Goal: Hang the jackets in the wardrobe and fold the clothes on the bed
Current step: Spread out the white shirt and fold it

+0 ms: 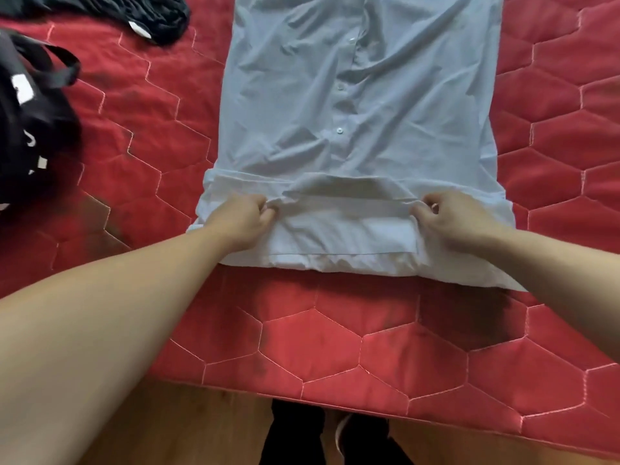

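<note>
Hands pinching shirt collar end, shirt stretching away beyond

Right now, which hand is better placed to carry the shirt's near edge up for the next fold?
Neither alone. The left hand and right hand each pinch the shirt at its near folded band, evenly spaced, so both should lift together.

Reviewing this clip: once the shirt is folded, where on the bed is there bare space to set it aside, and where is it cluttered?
Bare red quilt lies between the shirt hem and the bed's near edge, and right of the shirt. A narrower strip runs left of it. The far left is crowded: black garments and a dark bundle. Left hand and right hand grip the hem.
</note>
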### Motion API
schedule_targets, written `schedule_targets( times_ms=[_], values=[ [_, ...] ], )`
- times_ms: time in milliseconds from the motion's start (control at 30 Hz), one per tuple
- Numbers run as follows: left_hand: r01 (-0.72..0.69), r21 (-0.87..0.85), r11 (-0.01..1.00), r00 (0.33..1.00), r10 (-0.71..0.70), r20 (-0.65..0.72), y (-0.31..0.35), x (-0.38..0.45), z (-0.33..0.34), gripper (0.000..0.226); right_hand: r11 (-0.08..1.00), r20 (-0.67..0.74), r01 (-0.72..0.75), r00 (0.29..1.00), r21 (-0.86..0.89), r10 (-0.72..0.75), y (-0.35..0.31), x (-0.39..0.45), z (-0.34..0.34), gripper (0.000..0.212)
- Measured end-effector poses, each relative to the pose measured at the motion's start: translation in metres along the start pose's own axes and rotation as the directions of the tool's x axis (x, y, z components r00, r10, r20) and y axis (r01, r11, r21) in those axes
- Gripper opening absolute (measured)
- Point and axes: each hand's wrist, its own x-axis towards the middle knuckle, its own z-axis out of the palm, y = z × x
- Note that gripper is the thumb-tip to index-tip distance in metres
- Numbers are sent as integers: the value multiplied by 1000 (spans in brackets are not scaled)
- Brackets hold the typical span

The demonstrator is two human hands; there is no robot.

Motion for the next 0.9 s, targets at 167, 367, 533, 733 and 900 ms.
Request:
schedule_targets(
  times_ms=[167,367,533,733,900],
  values=[
    [-13,234,972,911,109,-398,3,8,-1,29,999,-249,50,967,-15,-52,-5,11,2,24],
    [-417,419,806,852,507,-128,45,-5,41,59,801,-228,416,809,-429,-542,-29,-5,31,59],
    [-387,451,804,902,431,5,40,12,61,67,815,53,311,943,-490,-328,-22,-2,46,74],
    [-469,477,743,863,500,69,50,23,20,65,810,163,318,948,-492,-274,-32,7,12,77],
    [-455,464,760,868,496,38,67,51,-37,59,870,62,235,971,-434,-231,-44,32,-46,71]
  ],
)
